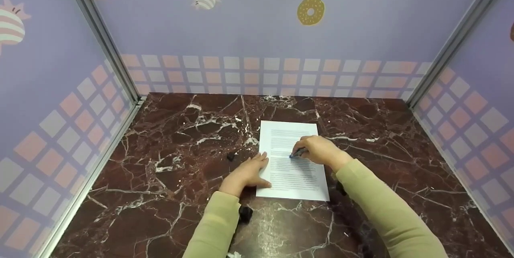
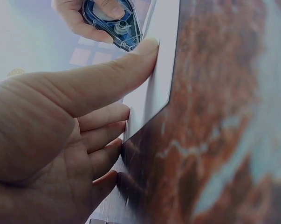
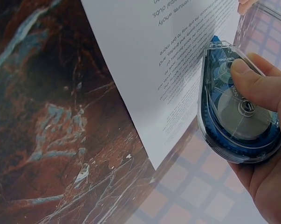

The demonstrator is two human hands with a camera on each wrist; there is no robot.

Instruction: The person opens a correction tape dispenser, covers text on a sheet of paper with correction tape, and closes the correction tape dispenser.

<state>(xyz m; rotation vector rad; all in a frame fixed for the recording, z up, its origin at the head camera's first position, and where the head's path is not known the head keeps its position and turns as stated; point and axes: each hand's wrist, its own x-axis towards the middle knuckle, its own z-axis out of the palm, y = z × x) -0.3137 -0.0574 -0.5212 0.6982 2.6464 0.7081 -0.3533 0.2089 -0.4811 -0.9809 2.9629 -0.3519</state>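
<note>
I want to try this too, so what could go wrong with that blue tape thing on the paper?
The printed lines look tightly packed, so the blue tip of the correction tape might cover the wrong words. The left hand rests along one edge of the paper; if it lifted, the paper could slide when the right hand moves.

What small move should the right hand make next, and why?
Probably the right hand should slide the correction tape slightly along a printed line. It grips the tape case, whose blue tip appears to be at the text on the paper, while the left hand rests at the paper's left edge, likely steadying it.
</note>
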